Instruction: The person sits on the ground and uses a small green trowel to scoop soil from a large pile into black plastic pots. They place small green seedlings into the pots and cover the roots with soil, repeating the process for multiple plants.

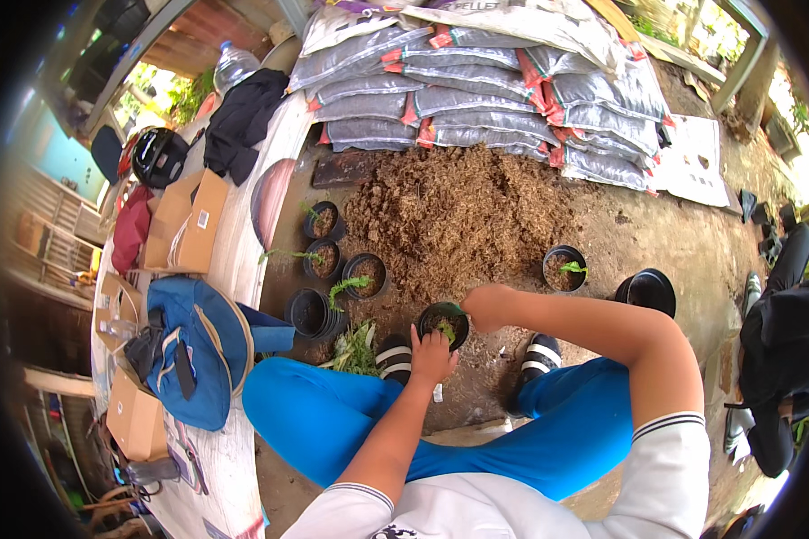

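Note:
Between my feet stands a black plastic plant pot (426, 319) with brown growing medium and a small green plant (446, 330) in it. My left hand (433, 356) lies over its near rim, with some fingers inside by the plant and one along the outside. My right hand (489, 307) is closed at the pot's right rim. A dark green object (450, 309) runs from its fingers over the pot; its kind is unclear. Beyond the pot lies a heap of brown, fibrous growing medium (458, 222).
Left stand several potted seedlings (365, 277), nested empty pots (308, 313) and cut fern fronds (355, 350). Right are another potted seedling (561, 273) and stacked pots (649, 293). Filled sacks (475, 101) rise behind. A bench (232, 465) holds a blue bag (202, 357). A person (778, 343) is at far right.

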The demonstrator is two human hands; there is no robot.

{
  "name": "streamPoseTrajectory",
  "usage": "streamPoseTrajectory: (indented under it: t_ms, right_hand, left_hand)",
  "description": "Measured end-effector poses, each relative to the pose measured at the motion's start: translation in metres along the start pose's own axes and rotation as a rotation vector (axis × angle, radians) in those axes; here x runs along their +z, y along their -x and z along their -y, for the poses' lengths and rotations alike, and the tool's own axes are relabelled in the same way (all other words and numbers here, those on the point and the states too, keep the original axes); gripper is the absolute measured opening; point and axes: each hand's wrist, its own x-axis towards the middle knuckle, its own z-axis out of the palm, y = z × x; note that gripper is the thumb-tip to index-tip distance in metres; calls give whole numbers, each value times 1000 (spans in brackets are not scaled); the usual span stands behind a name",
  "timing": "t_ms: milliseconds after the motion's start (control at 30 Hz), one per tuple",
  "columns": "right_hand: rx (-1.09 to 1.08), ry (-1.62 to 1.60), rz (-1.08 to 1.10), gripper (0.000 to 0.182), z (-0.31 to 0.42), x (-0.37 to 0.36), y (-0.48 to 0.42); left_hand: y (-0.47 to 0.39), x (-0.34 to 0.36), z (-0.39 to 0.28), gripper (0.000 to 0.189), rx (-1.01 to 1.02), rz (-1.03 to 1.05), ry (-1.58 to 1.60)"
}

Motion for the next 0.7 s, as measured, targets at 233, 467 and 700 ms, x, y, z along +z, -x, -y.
streamPoseTrajectory:
  t_ms: [233,467,700]
  right_hand:
    - [45,-22,116,23,12,-19,4]
    - [204,-191,245,21,35,-59,22]
    - [146,-110,210,19,18,-21,0]
  left_hand:
    - [0,17,1,66,-34,-2,-53]
    - [0,16,5,69,-59,8,-19]
    - [-3,10,3,68,-53,16,11]
